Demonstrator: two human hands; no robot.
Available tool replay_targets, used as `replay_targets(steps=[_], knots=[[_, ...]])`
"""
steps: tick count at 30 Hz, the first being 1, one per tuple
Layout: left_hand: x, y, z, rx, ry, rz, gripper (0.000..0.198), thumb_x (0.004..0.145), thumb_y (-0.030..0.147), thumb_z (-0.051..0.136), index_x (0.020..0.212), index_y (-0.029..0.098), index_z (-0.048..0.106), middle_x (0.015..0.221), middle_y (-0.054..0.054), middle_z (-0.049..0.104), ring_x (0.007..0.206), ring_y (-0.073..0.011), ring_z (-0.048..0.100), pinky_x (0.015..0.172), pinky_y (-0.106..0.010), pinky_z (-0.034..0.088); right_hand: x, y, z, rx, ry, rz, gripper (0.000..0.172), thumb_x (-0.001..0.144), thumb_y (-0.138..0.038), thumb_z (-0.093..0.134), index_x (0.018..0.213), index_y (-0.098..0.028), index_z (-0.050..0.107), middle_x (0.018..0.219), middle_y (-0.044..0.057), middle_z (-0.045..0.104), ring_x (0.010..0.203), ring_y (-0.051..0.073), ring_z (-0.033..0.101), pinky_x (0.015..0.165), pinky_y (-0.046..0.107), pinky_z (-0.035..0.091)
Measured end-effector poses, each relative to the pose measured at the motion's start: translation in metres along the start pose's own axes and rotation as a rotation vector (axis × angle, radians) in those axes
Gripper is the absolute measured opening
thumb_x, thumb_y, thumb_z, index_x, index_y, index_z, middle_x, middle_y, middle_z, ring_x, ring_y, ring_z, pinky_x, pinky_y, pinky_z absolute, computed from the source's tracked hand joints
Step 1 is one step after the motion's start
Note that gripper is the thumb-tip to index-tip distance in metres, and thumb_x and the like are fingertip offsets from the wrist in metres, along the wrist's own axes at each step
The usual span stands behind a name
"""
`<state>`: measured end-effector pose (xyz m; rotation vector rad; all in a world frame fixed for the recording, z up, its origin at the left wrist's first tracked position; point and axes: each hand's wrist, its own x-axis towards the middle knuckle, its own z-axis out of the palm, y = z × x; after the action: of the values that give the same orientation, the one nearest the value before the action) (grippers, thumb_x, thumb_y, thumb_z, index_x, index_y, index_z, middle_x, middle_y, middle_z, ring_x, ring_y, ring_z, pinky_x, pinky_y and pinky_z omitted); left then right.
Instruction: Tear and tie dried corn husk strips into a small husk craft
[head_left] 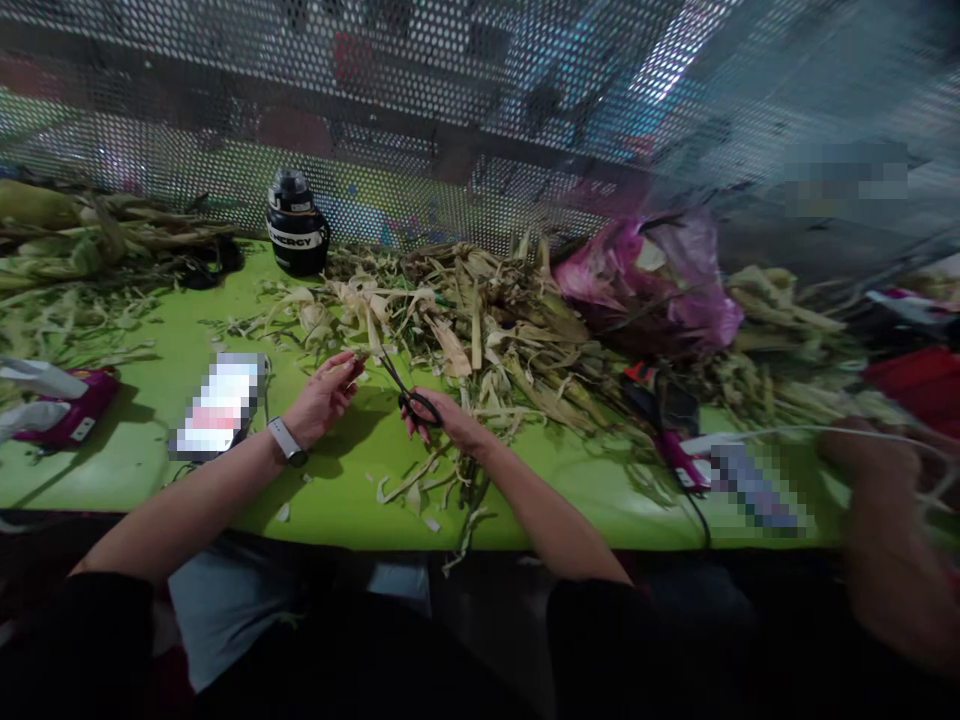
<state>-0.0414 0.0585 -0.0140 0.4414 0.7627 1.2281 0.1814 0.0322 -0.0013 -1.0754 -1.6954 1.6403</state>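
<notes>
The black bottle (297, 235) stands on the green table (337, 515), and the scissors (403, 388) are to its right and nearer the wearer, held above the tabletop. Their long axis runs on a diagonal: the handle loops lie at the end farther from the bottle, and the slim blades point away from the wearer and leftward, roughly toward the bottle. How far the blades are parted is too small to tell.

The right hand (441, 418) is curled around the scissors, with fingers in the loops; which fingers, I cannot tell. The left hand (330, 392), nearer the wearer than the bottle and a little to its right, pinches a small dry piece (360, 356) between its fingertips, just left of the blade tips. The direction of that piece's long axis is unclear. A watch (283, 438) with a pale strap circles the left wrist.

A heap of dry stalks and husks (480, 325) spreads rightward from beside the bottle, reaching a pink plastic bag (637, 275). Another plant pile (90, 245) lies left of the bottle. A phone (221, 405) rests nearer the wearer than the bottle, to its left. Well right of the bottle, a co-worker's arm (889, 500) is blurred.
</notes>
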Motion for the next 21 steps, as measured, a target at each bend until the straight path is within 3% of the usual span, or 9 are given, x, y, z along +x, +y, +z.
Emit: replay_targets(steps=[9, 14, 21], knots=[[-0.0106, -0.0028, 0.0048, 0.167, -0.077, -0.018, 0.028, 0.062, 0.022, 0.085, 0.085, 0.015, 0.071, 0.082, -0.003, 0.074, 0.079, -0.0116, 0.068, 0.064, -0.019, 0.046, 0.0023, 0.0071, 0.0015, 0.03, 0.072, -0.03, 0.048, 0.078, -0.064, 0.058, 0.082, -0.017, 0.054, 0.062, -0.001, 0.063, 0.041, 0.007, 0.047, 0.041, 0.022, 0.036], [-0.0101, -0.0067, 0.0029, 0.193, -0.164, 0.049, 0.032, 0.061, 0.022, 0.086, 0.088, 0.015, 0.072, 0.084, -0.003, 0.074, 0.083, -0.0142, 0.07, 0.08, -0.024, 0.05, 0.0029, 0.0099, -0.0003, 0.027, 0.084, -0.048, 0.047, 0.079, -0.063, 0.057, 0.083, -0.016, 0.054, 0.062, -0.001, 0.063, 0.041, 0.007, 0.045, 0.041, 0.021, 0.034], [-0.01, -0.0072, 0.0024, 0.248, -0.164, 0.063, 0.032, 0.062, 0.027, 0.085, 0.089, 0.014, 0.072, 0.084, -0.005, 0.075, 0.081, -0.0146, 0.07, 0.08, -0.026, 0.052, 0.001, 0.008, 0.0012, 0.004, 0.086, -0.028, 0.046, 0.079, -0.062, 0.057, 0.083, -0.016, 0.055, 0.063, -0.001, 0.063, 0.041, 0.007, 0.045, 0.041, 0.022, 0.034]])
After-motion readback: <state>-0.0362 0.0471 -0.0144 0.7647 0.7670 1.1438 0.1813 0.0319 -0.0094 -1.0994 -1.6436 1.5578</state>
